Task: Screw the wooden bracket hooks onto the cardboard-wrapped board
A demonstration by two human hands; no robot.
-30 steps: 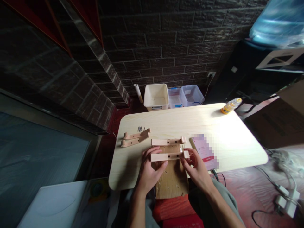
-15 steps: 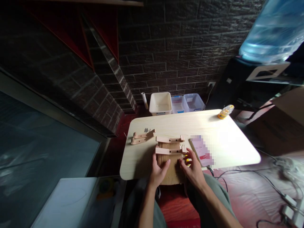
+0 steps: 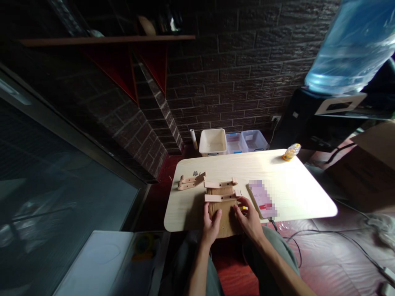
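Observation:
A brown wooden board [image 3: 227,224] lies at the table's near edge. My left hand [image 3: 211,227] grips its left side, thumb on top and fingers along the edge. On the right side, my right hand [image 3: 249,218] holds the board with thumb and fingers bent around the edge. Across the board's far part rests a pale wooden bracket [image 3: 220,198] with dark holes, its ends close to my fingertips. A second bracket [image 3: 219,184] lies parallel just beyond it. Something yellow [image 3: 244,210] shows partly beneath my right hand.
To the left on the pale table [image 3: 296,189] lie two similar wooden pieces [image 3: 191,181] beside several dark screws [image 3: 195,173]. A phone [image 3: 261,199] with a cable is right of the board. A yellow-capped bottle [image 3: 291,152] stands at the back right; bins [image 3: 212,142] sit behind the table.
The camera has tilted up, so the scene sits a little lower and more of the shelf shows. Both hands keep their hold on the board, with little other visible movement.

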